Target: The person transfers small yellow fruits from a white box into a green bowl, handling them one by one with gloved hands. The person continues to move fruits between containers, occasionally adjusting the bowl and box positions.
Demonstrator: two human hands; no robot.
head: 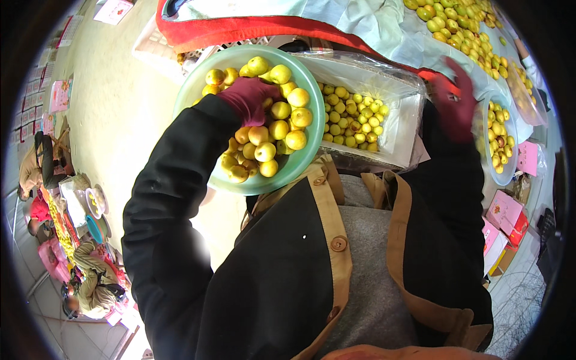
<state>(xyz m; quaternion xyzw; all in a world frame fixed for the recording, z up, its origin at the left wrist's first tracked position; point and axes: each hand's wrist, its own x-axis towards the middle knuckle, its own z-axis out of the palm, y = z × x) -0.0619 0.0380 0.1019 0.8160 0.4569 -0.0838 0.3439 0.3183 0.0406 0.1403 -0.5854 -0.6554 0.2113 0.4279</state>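
My left hand (pixel 252 96), in a maroon glove, reaches into a green plastic basin (pixel 184 90) of round yellow-green fruits (pixel 265 152) that look like jujubes. Its fingertips are hidden among the fruits, so whether it grips one is unclear. Beside the basin stands a cardboard box (pixel 400 144) lined with clear plastic film, with smaller greenish fruits (pixel 351 117) inside. My right hand (pixel 454 101), gloved alike and blurred, is over the red edge of the cloth-covered table, right of the box. Its fingers look spread, and nothing shows in them.
A pale blue cloth (pixel 360 22) carries a heap of fruits (pixel 454 22). A clear plastic basin (pixel 504 173) of fruits stands at the right, near pink cartons (pixel 504 211). A white plastic crate (pixel 155 49) is behind the green basin. People (pixel 96 279) sit at the far left.
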